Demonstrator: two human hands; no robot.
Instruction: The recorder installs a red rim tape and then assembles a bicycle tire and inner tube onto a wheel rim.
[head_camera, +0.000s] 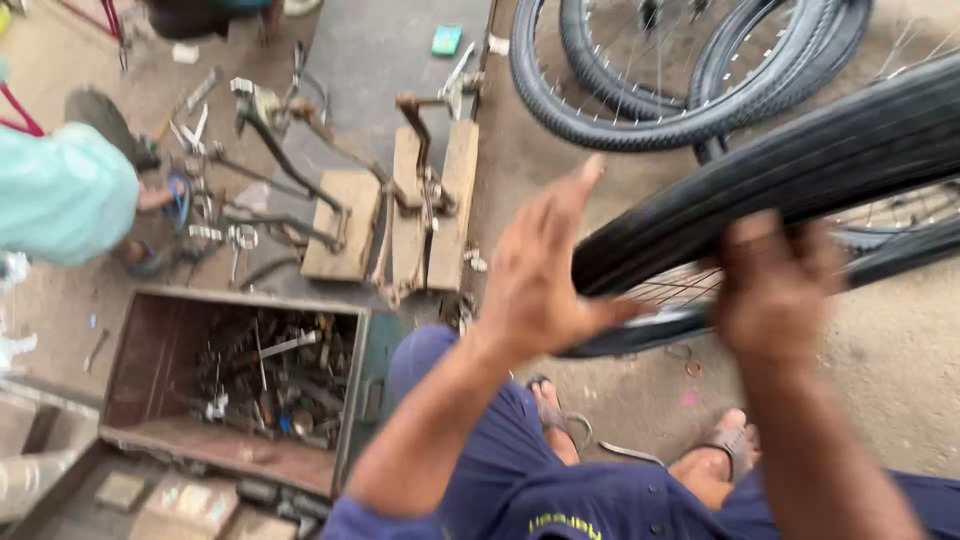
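Two hands are up on one black tire (790, 170), and both are mine. From the camera on my head, looking down, the tire runs slantwise from the top right corner to the middle of the picture, with its shiny rim (650, 325) and thin spokes (680, 285) just under it. My right hand (775, 290) is wrapped round the lower edge of the tire, fingers curled tight, so it is holding the tire. My left hand (535, 270) is spread wide, palm flat against the end of the tire, fingers up, not closed on anything. I think the good way is to keep the right hand firm so the wheel does not turn, and push with the flat of the left, slow and even. Fingers should stay off the spokes, I think, since they could pinch. My feet in sandals (735, 445) are just below the wheel. More wheels (640, 110) lie behind. An open brown box of metal parts (235, 385) sits well to the left, near wooden blocks with rusty tools (400, 215). Someone in a light green sleeve (60, 195) is at the far left.
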